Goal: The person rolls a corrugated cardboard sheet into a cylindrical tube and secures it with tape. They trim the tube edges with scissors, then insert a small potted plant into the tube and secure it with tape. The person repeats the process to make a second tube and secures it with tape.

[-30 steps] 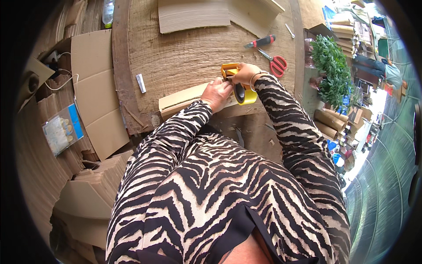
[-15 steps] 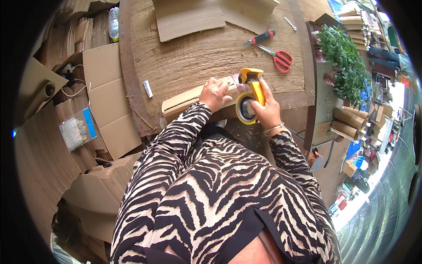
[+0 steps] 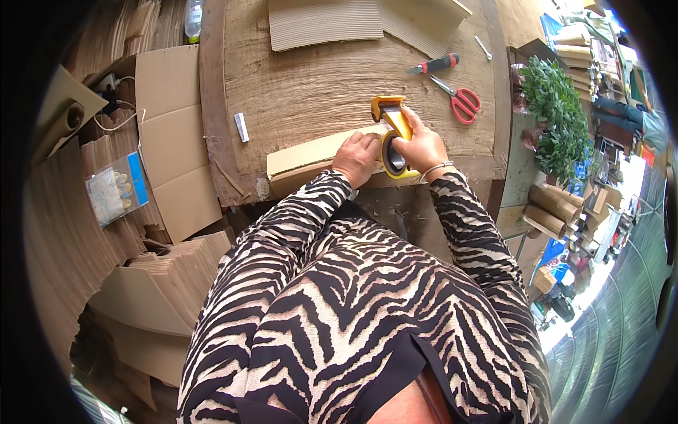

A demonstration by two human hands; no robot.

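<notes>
A long, narrow folded cardboard piece (image 3: 304,152) lies along the near edge of the wooden table. My left hand (image 3: 357,157) grips its right end, fingers curled over the top and pressed together. My right hand (image 3: 426,145) is closed around a yellow tape dispenser (image 3: 401,126) with a roll of tape in it. The dispenser's head is tilted away from me, just past the cardboard's right end and close to my left fingertips. A bit of clear tape shows between the dispenser and the cardboard; the rest of the strip is hidden.
Beyond my right hand lie red-handled scissors (image 3: 465,104) and a red and black utility knife (image 3: 434,63). Corrugated cardboard sheets (image 3: 325,27) rest at the far side. A small white strip (image 3: 241,127) lies at left. Stacked cardboard (image 3: 173,148) flanks the table; a leafy plant (image 3: 554,113) stands right.
The tape dispenser in my right hand has come left and farther over the cardboard's end. The tape stretched there earlier is mostly hidden now. My left hand keeps hold near that end.
</notes>
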